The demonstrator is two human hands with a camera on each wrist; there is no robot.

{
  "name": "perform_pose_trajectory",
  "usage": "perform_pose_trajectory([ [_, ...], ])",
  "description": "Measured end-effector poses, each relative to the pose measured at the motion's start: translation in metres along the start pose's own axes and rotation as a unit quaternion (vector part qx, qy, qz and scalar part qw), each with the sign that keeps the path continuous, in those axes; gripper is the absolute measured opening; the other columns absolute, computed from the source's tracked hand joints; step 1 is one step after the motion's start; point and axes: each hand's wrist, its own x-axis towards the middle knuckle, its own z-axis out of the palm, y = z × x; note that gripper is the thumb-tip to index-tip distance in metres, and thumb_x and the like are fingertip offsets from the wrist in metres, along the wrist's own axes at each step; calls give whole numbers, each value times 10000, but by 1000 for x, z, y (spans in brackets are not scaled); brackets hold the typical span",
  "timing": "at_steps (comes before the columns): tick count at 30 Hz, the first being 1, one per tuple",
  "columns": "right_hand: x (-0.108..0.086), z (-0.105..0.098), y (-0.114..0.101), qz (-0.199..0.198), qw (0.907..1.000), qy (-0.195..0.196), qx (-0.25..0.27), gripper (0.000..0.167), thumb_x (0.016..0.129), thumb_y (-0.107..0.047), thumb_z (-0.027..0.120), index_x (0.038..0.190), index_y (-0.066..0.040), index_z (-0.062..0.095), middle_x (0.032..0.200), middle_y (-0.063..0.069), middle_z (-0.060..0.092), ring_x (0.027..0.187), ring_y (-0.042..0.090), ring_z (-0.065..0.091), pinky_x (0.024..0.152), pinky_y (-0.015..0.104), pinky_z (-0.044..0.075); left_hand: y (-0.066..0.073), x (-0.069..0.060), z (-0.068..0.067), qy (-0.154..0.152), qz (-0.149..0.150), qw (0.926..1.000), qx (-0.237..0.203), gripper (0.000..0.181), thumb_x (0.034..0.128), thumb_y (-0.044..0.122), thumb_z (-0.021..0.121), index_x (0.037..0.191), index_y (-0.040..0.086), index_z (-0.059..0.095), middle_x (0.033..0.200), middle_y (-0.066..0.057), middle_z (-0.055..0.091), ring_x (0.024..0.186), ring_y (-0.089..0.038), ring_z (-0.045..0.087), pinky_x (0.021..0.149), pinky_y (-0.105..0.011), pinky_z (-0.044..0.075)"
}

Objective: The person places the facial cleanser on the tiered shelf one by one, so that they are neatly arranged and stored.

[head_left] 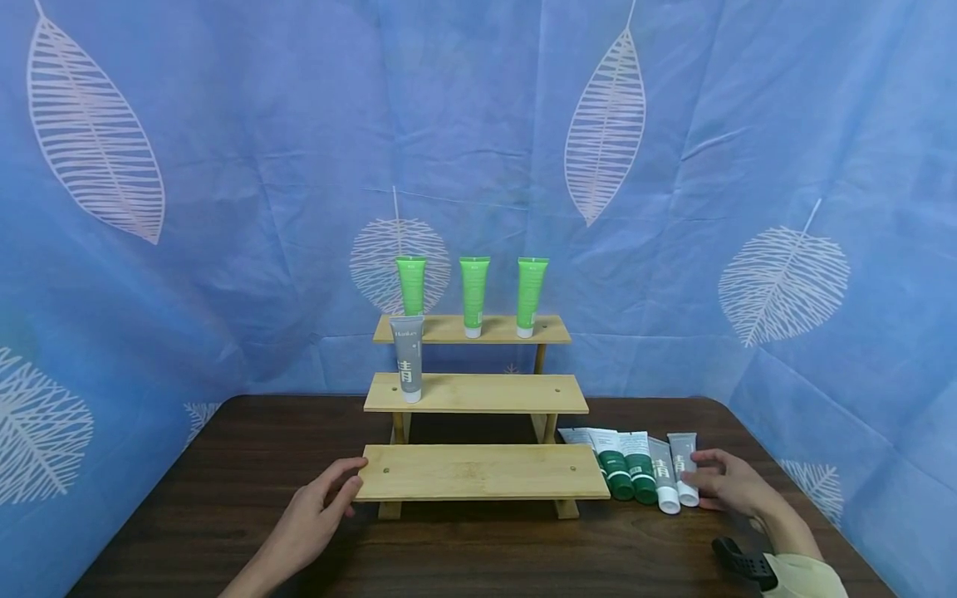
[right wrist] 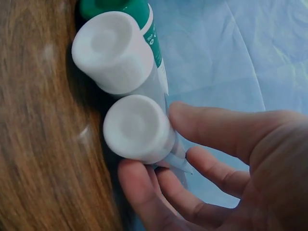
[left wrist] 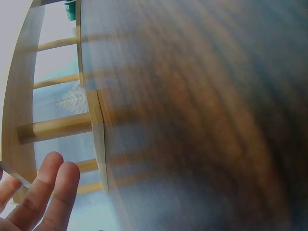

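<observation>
My right hand (head_left: 736, 490) is at the outermost grey tube (head_left: 683, 465) on the table; in the right wrist view its thumb and fingers pinch that tube just behind the white cap (right wrist: 137, 127). Another grey tube (head_left: 663, 473) lies beside it, then green-and-white tubes (head_left: 637, 465). My left hand (head_left: 306, 519) touches the left end of the lowest shelf (head_left: 482, 472), fingers extended. One grey tube (head_left: 408, 357) stands at the left of the middle shelf (head_left: 493, 393). Three light green tubes (head_left: 473, 295) stand on the top shelf (head_left: 501, 330).
The three-step wooden stand is on a dark wood table (head_left: 224, 490), its legs (head_left: 390, 510) showing under the lowest shelf. Blue cloth (head_left: 299, 166) with white leaf prints hangs behind and at both sides. The lying tubes are close against the stand's right side.
</observation>
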Motion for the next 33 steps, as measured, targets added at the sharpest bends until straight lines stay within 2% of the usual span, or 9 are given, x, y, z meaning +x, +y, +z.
perform_pose_trajectory([
  [5,1,1,1,0,9999,59,87,691,972,-183,719,1430,150,322,1181,326,597,880,171,657,743,358,590,0,-1,0,43,-3,10000,74,352,1058,349,578,1381,217,619,907,-39,654,756,-163,620,592,-304,426],
  [10,2,2,1,38,9997,64,238,680,973,-166,714,1437,138,322,1148,282,611,876,181,652,742,360,592,-1,0,0,52,-2,10000,71,352,1056,355,581,1381,224,619,916,-36,656,754,-162,620,589,-305,423],
  [18,1,-1,1,43,9992,102,387,719,985,-149,688,1465,156,247,1188,334,571,902,179,651,763,361,594,0,0,0,13,18,10000,26,343,1062,326,574,1388,226,613,910,-30,660,751,-160,612,585,-305,423],
  [25,-5,-6,-7,-336,9984,371,258,776,1008,-213,668,1495,164,194,1347,452,442,929,168,673,779,372,598,0,0,-1,-11,10,10000,4,353,1060,341,575,1393,229,609,940,-25,673,765,-160,621,591,-315,420],
  [33,-13,-11,-23,-893,9931,725,217,774,1038,-268,629,1529,132,185,1454,443,347,972,141,668,813,358,599,-1,1,0,16,0,10000,77,337,1064,313,571,1388,227,613,893,-29,666,756,-159,617,576,-306,408],
])
